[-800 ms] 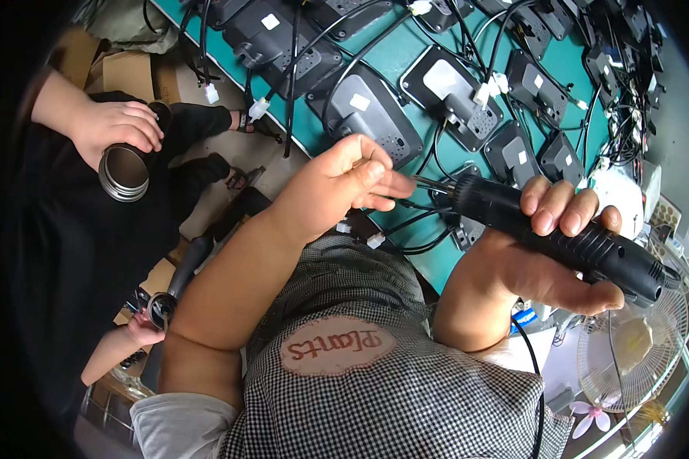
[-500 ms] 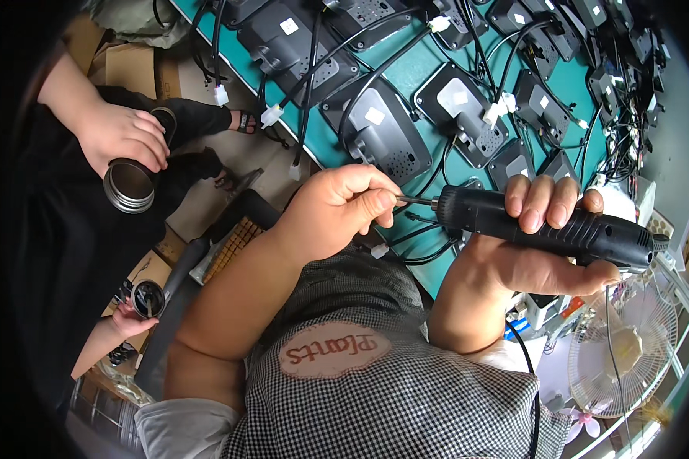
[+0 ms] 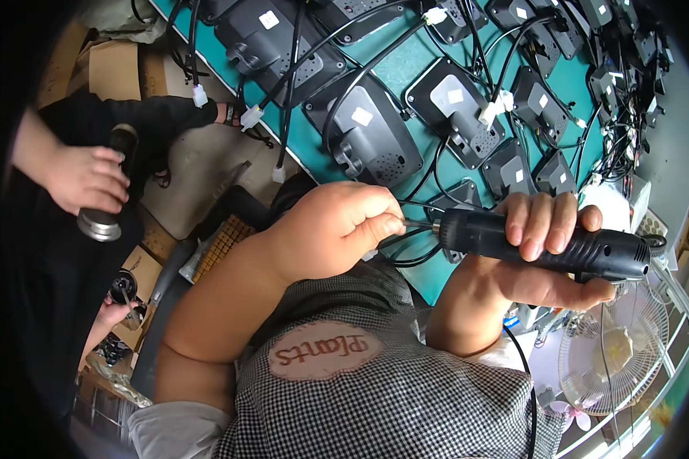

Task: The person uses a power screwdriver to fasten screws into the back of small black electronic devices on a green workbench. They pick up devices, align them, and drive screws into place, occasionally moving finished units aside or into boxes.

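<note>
Centrally, right hand [image 3: 547, 252] wraps closed around a black electric screwdriver [image 3: 543, 243]; left hand [image 3: 337, 229] pinches its bit [image 3: 419, 225] tip. Black cabled devices [image 3: 375, 138] crowd the teal table [image 3: 406, 65] above; another person's hand [image 3: 80, 177] grips a cylinder [image 3: 103, 218] at left.

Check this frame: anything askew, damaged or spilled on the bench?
Nothing stands out. The right hand grips the black electric screwdriver, the left hand pinches its bit, and the grey housings lie in rows on the teal bench, cables loose but unbroken.
</note>
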Available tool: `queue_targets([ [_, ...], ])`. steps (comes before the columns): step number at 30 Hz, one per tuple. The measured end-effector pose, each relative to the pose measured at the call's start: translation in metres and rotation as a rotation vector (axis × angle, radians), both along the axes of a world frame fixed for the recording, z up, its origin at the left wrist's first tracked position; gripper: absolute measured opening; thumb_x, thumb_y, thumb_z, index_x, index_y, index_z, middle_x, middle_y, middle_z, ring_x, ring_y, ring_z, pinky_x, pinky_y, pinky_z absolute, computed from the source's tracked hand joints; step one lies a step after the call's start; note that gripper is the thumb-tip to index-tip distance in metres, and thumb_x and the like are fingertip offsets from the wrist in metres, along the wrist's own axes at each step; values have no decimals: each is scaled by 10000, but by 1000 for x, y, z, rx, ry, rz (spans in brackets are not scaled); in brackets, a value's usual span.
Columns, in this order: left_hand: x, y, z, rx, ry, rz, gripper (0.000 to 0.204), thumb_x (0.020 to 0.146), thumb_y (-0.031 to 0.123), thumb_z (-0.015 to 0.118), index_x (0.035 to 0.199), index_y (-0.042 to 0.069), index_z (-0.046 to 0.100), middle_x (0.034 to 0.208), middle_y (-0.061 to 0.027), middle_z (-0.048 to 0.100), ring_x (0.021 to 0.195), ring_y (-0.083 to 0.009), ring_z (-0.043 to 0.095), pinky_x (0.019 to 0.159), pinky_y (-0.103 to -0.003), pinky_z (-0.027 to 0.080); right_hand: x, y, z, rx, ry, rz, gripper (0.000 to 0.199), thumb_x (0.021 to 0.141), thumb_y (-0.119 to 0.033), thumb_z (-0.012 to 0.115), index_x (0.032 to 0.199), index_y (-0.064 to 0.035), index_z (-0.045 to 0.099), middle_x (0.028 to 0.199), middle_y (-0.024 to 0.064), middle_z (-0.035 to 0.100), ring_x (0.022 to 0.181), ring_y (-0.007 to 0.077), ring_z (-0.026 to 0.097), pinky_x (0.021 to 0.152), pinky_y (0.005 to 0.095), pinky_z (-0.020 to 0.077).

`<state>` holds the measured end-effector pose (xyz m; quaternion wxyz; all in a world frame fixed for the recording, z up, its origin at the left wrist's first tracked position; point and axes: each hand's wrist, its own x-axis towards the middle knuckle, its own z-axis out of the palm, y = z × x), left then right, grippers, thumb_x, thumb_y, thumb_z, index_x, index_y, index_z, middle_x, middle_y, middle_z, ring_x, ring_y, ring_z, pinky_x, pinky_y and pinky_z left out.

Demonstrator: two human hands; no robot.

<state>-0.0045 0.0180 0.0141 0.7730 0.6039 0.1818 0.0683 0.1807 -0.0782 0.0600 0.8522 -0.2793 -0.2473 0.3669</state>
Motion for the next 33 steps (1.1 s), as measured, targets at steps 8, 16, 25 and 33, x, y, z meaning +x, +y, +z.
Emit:
queue_targets([
  [8, 17, -9, -9, 349, 5, 22, 194, 924, 130, 532, 974, -34, 622, 833, -127, 659, 680, -197, 618, 630, -301, 491, 8, -9, -4, -59, -72, -36, 641, 775, -585, 631, 1085, -36, 514, 787, 49, 539, 575, 137, 525, 551, 288, 413],
  [16, 25, -9, -17, 697, 280, 233, 252, 900, 124, 563, 1114, 0, 612, 900, -170, 656, 761, -270, 632, 696, -324, 501, 8, -23, -45, -42, -443, -293, 736, 773, -627, 610, 1185, -41, 438, 840, 155, 587, 618, 275, 593, 553, 388, 494],
  [25, 26, -7, -17, 658, 267, 238, 235, 894, 111, 563, 1098, 12, 623, 889, -155, 659, 737, -259, 629, 669, -324, 498, 5, -19, -67, -45, -478, -272, 728, 759, -554, 675, 1179, -18, 419, 848, 161, 586, 684, 284, 614, 585, 399, 512],
  [33, 25, -1, -16, 489, 269, 248, 218, 915, 105, 518, 1067, 2, 635, 925, -146, 670, 819, -230, 644, 748, -310, 504, -10, -7, -72, -79, -630, -213, 727, 676, -508, 754, 1102, -7, 444, 827, 142, 580, 681, 260, 608, 593, 394, 518],
])
